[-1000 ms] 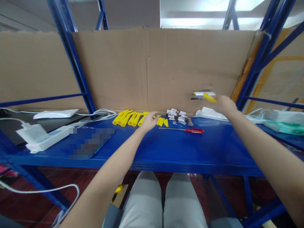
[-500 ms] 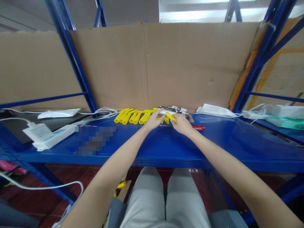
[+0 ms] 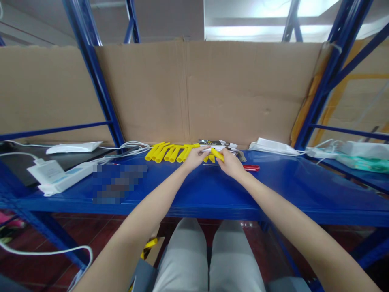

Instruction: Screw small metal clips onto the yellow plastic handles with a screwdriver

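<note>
My right hand [image 3: 232, 163] is closed around a yellow hollow plastic handle [image 3: 217, 154], tilted with its far end toward my left hand. My left hand [image 3: 194, 159] is close beside it, fingers and thumb pinched together; what sits between them is too small to make out. Several like yellow handles [image 3: 163, 153] lie in a row left of my left hand, and a few more show between the hands. Under my right wrist lies a screwdriver with a red handle [image 3: 251, 168]. Behind the hands is a pile of flat black-and-white pieces [image 3: 212, 142], partly hidden.
The blue shelf [image 3: 194, 190] has a cardboard sheet [image 3: 243, 93] along its back. A white power strip [image 3: 67, 178] with a charger and cables stands at left. A white packet [image 3: 272, 147] lies back right. A box [image 3: 155, 251] with yellow pieces is below.
The view has tipped and shifted slightly. My hands stay close together over the shelf, and the yellow handle is still in my right hand.
</note>
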Demonstrator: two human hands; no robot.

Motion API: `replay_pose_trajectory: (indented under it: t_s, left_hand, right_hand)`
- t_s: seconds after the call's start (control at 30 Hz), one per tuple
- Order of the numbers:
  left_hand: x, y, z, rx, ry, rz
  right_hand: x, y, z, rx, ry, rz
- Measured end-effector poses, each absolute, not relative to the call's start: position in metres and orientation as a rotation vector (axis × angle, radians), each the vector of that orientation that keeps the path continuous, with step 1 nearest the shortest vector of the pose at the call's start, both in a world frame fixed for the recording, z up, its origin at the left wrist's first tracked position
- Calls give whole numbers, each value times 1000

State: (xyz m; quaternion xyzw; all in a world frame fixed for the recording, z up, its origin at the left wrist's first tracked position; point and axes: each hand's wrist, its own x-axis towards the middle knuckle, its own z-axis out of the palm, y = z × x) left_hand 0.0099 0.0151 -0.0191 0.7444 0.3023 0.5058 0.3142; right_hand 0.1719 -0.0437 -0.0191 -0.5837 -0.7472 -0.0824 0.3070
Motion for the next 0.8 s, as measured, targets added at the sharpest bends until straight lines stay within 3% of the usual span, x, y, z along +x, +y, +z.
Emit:
replay_pose_trajectory:
  t_s: [0.43, 0.6, 0.8]
  left_hand:
    - [8, 34, -25, 1629, 787, 1714]
    - [5, 26, -18, 1525, 865, 1752]
    - [12, 15, -9, 1632, 644, 1657]
  right_hand:
    - [170, -36, -23, -1409, -1920, -5]
    - [169, -38, -20, -1406, -1871, 181]
    - [170, -35, -21, -1340, -1705, 302]
